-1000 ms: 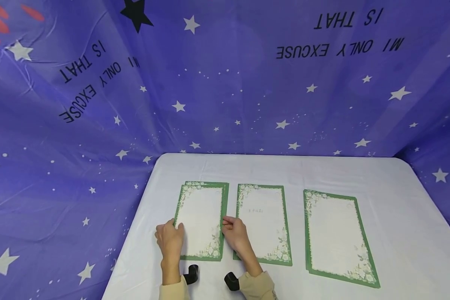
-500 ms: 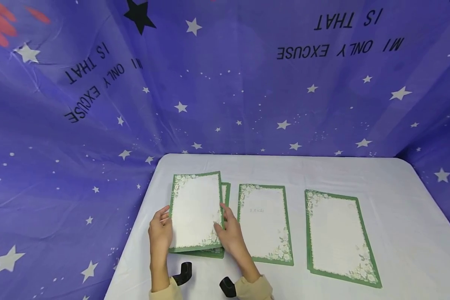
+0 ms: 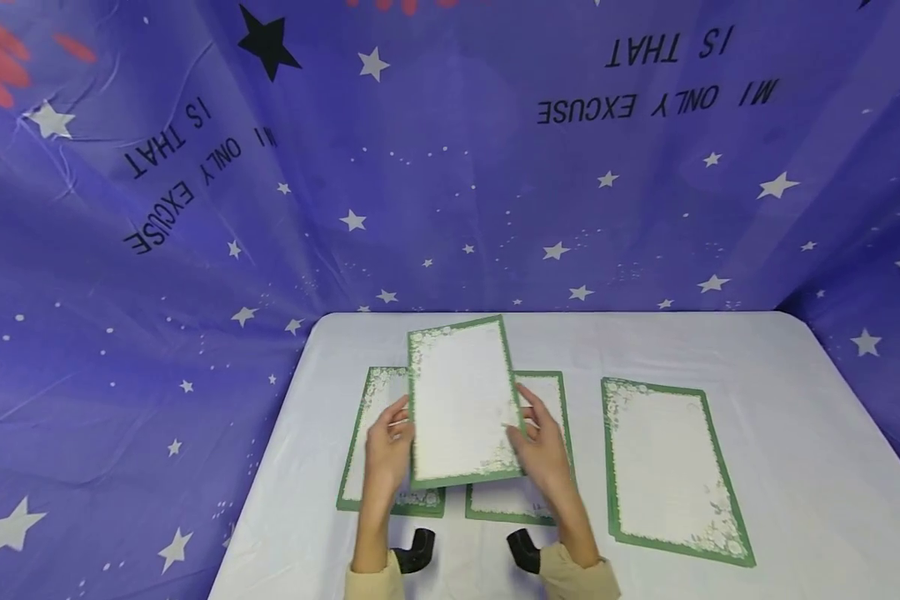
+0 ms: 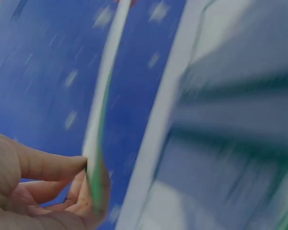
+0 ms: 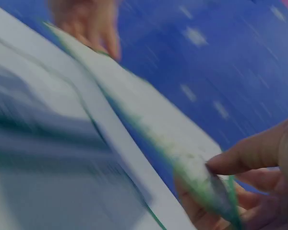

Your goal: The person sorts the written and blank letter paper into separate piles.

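A white paper sheet [image 3: 461, 400] with a green floral border is held up above the table, tilted, between both hands. My left hand [image 3: 388, 446] pinches its left edge; in the left wrist view the thumb and fingers grip the paper [image 4: 102, 115], seen edge-on. On the opposite edge my right hand [image 3: 543, 442] holds it, thumb on the front and fingers behind, as the right wrist view shows. Beneath it lie a matching left stack [image 3: 375, 408] and a middle sheet [image 3: 506, 498], both partly covered. Whether more than one sheet is held, I cannot tell.
To the right lies another stack [image 3: 667, 467] of green-bordered sheets, slightly offset. All rest on a white-covered table [image 3: 787, 433]. A purple star-printed curtain [image 3: 450, 183] stands behind and at the sides. Black curved pieces [image 3: 417, 550] sit at the wrists.
Both hands took the top sheet from the left stack and lifted it. It has since moved right and now hangs over the gap between the left stack and middle sheet.
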### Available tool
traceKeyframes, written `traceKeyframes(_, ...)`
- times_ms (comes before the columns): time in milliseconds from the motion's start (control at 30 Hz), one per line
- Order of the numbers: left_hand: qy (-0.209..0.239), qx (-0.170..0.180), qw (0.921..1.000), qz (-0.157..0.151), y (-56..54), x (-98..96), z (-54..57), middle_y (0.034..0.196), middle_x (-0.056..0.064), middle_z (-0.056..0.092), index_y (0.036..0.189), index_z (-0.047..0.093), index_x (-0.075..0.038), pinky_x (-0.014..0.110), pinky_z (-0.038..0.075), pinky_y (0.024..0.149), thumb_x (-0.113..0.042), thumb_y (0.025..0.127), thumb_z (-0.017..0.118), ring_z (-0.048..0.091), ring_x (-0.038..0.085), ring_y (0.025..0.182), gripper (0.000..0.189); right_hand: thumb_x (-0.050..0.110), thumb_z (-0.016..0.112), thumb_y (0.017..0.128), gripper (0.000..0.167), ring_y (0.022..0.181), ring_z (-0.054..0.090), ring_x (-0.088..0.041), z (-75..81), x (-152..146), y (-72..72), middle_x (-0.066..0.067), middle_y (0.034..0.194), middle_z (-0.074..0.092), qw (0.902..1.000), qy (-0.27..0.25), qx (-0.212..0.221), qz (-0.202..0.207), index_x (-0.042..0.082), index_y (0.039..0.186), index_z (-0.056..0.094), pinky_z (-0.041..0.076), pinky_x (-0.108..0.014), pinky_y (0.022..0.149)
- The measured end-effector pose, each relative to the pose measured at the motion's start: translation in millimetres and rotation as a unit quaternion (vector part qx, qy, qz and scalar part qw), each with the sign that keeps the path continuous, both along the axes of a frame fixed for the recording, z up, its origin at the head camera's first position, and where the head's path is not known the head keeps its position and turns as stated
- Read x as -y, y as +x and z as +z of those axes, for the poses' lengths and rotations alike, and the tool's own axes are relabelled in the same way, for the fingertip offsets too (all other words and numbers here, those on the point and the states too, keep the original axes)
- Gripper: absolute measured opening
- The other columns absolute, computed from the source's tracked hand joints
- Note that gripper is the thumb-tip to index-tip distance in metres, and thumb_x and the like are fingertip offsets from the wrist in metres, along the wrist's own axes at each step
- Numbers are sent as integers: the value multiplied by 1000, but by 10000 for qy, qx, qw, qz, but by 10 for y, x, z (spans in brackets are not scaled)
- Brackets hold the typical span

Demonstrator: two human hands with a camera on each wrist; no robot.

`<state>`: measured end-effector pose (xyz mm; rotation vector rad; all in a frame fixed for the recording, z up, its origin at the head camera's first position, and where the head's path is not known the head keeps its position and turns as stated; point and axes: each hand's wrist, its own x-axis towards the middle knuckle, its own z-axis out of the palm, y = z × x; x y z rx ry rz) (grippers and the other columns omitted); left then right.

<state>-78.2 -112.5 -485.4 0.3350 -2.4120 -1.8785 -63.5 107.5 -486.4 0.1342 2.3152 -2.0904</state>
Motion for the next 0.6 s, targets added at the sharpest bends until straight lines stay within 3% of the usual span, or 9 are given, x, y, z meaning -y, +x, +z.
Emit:
traceKeyframes(133,493,-64,9956,-799,13,-740,-173,123,19,64,143,58,6,40,57,93,12,92,64,65,32,111,52,-11,52,95,64,67,37,-8,-19,-765,166,-18,116,51,9926,835,211,-852,1,158,41,36,-21,56)
traceKeyframes(300,807,259,9792,-1841,168,-1589,-365,115,5,61,146,54,6,24,58,81,13,86,72,64,15,99,63,-6,46,96,66,90,40,-22,-126,-1536,499,-20,126,47,9590,1980,1082,-1713,3,161,38,37,-26,65)
traceKeyframes(500,558,415,9598,-2718,374,-2137,-489,114,-3,58,150,50,5,19,55,79,13,87,74,59,6,96,69,-3,47,91,67,97,46,-22,-279,-2020,792,-22,130,50,9198,2313,1745,-2647,3,158,43,36,-20,66)
traceKeyframes(600,392,264,9525,-3007,417,-2269,-513,110,-2,57,150,49,8,18,55,76,14,87,73,59,5,93,67,-2,47,91,65,98,49,-27,-347,-2139,899,-26,129,51,9096,2408,1782,-2878,1,156,45,38,-23,67)
